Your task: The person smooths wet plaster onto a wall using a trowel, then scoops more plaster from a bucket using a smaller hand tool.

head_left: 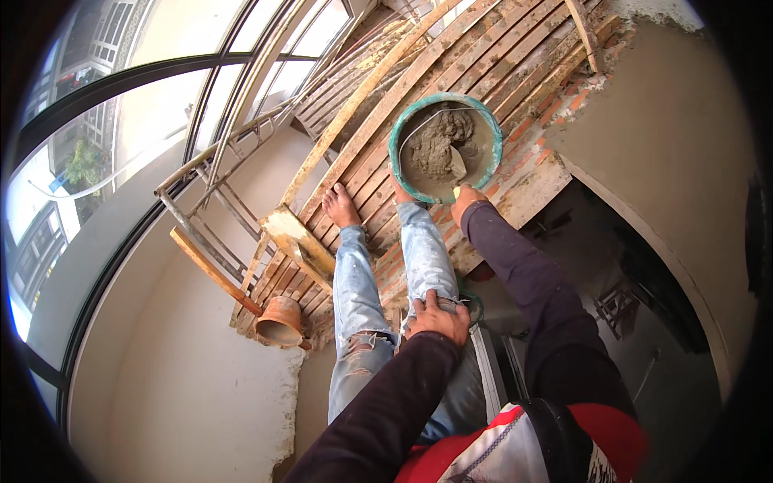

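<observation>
My right hand point(467, 201) is closed round the handle of a trowel at the near rim of a green-rimmed bucket point(396, 153). The trowel's blade point(457, 164) rests against a heap of wet grey mortar point(439, 145) inside that bucket. A thin wire handle lies along the bucket's inner side. My left hand point(439, 320) lies on the knee of my torn, pale blue jeans point(424, 253), fingers spread a little and holding nothing. One bare foot stands on the slats; the other is partly behind the bucket.
Wooden slats point(378, 173) form a platform with gaps. Exposed brick point(515, 167) edges it beside a dark opening point(596, 266). A brown bucket point(280, 320) sits at its near left end. Metal scaffolding point(217, 181) stands by the windows; grey plaster point(652, 121) covers the right wall.
</observation>
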Demonstrator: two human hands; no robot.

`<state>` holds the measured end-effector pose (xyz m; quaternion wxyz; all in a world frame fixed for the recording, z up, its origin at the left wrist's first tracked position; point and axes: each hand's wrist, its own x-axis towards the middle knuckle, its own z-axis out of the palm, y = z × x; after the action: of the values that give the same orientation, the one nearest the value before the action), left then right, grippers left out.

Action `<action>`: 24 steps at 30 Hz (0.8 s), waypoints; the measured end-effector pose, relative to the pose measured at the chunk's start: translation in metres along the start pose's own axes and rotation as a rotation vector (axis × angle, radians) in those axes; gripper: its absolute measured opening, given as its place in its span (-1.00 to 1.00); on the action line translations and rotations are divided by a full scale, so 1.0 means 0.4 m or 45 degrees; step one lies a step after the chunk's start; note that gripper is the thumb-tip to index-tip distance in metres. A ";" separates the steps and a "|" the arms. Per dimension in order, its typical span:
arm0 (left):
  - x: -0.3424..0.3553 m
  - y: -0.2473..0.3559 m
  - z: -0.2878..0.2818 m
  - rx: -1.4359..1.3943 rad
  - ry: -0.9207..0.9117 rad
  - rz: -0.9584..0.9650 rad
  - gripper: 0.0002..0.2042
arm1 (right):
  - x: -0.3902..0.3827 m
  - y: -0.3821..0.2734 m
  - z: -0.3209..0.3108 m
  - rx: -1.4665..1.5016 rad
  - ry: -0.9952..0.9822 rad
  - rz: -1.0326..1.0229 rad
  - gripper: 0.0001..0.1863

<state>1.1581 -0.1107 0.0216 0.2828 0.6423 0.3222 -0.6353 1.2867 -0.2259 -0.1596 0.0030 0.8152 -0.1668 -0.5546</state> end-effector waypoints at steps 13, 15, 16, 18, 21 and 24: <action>0.013 0.024 0.055 0.013 0.051 0.012 -0.27 | 0.005 0.234 -0.119 2.654 -1.297 -0.197 -0.72; 0.008 0.032 0.053 -0.012 0.044 0.014 -0.29 | -0.036 0.287 -0.176 2.183 -1.188 -0.090 -0.77; 0.006 0.030 0.054 -0.015 0.044 0.012 -0.29 | -0.058 0.301 -0.189 1.912 -1.128 -0.016 -0.79; 0.007 0.027 0.057 -0.003 0.080 -0.030 -0.29 | -0.106 0.297 -0.189 1.637 -1.063 0.052 -0.81; 0.004 0.027 0.046 0.003 0.060 -0.033 -0.28 | -0.092 0.242 -0.113 1.093 -0.795 0.079 -0.79; 0.007 0.034 0.057 0.025 0.062 -0.012 -0.28 | 0.070 0.146 -0.010 1.213 -0.813 -0.028 -0.79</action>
<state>1.1543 -0.1368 0.0173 0.2656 0.6586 0.3258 -0.6241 1.2839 -0.2897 -0.1724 -0.4212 0.5203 -0.3824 -0.6370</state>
